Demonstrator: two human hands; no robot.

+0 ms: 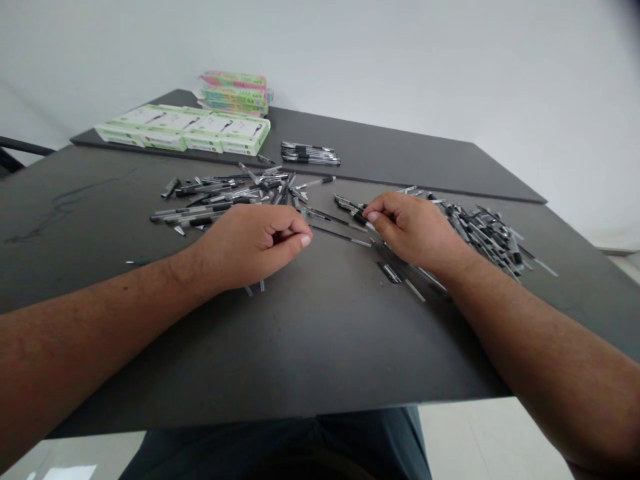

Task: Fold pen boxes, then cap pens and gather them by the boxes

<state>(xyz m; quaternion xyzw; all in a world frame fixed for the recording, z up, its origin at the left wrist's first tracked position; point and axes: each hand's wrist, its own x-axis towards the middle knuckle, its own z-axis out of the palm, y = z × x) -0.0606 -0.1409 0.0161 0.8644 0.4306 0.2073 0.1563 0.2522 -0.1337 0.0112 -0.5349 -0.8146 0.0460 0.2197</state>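
Note:
My left hand point(255, 243) is closed above the table, thumb against the curled fingers; anything inside the pinch is hidden. Just past its fingertips a thin black pen refill point(340, 235) points toward the right. With thumb and forefinger pinched, my right hand point(417, 227) grips a black-and-clear pen point(350, 204), its far end pointing left. Behind and under the left hand spreads a pile of loose pen parts point(225, 193), with barrels, caps and refills. Beneath the right hand lie more refills point(400, 267) and a short black cap point(388, 272).
A second heap of pens and parts point(487, 237) lies beyond my right wrist. On the raised back board point(390, 150) are a neat row of pens point(310, 153), green-and-white boxes point(200, 127) and a stack of colourful packs point(235, 91). The table's front edge point(315, 415) is near my lap.

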